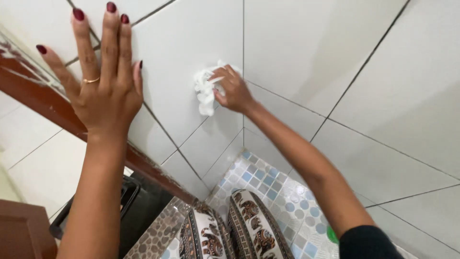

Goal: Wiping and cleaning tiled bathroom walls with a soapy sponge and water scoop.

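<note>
Two hands: left hand splayed flat on tile, right hand fingers pinching white cloth beside wall corner.

Blue mosaic floor, brown door frame, black bin, elephant-patterned trousers

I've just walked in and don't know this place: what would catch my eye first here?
Two bare arms reach to a white tiled wall. The left hand, with dark red nails and a gold ring, lies flat on the tiles at upper left; the right hand presses a crumpled white cloth against the wall near the corner. Below lie blue mosaic floor tiles and elephant-patterned trouser legs.
</note>
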